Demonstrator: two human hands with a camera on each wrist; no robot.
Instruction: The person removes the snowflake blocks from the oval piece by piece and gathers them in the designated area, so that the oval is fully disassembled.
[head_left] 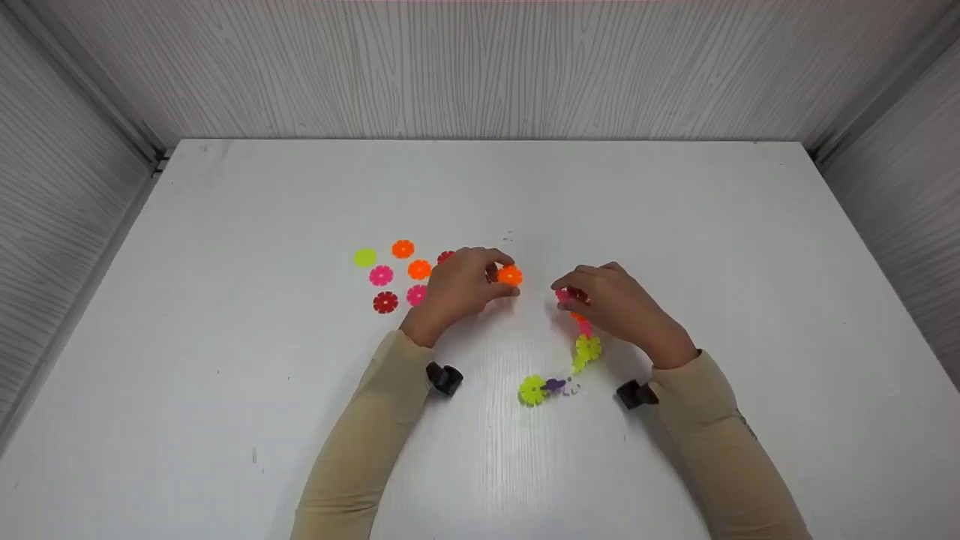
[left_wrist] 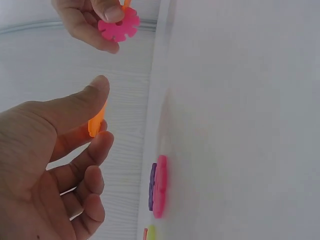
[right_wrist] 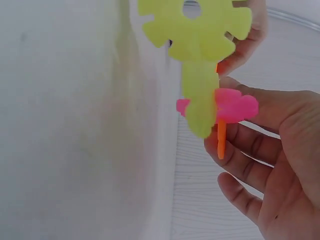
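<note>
My left hand [head_left: 466, 281] pinches an orange notched flower disc [head_left: 510, 275] between thumb and fingers, above the table. In the left wrist view that orange disc [left_wrist: 96, 121] shows edge-on. To its right, my right hand [head_left: 619, 300] holds the upper end of a chain of interlocked discs. A pink disc [left_wrist: 120, 27] forms the end facing the left hand. Further along the chain, the right wrist view shows an orange disc [right_wrist: 221, 140], another pink disc [right_wrist: 235, 106] and a large yellow-green disc [right_wrist: 195, 35]. The two hands are a small gap apart.
Loose discs lie left of the left hand, among them a yellow-green one [head_left: 365, 258], an orange one [head_left: 403, 248], a pink one [head_left: 381, 275] and a dark red one [head_left: 385, 302]. Nearer the front are a yellow-green disc [head_left: 532, 390] and a purple piece [head_left: 553, 385].
</note>
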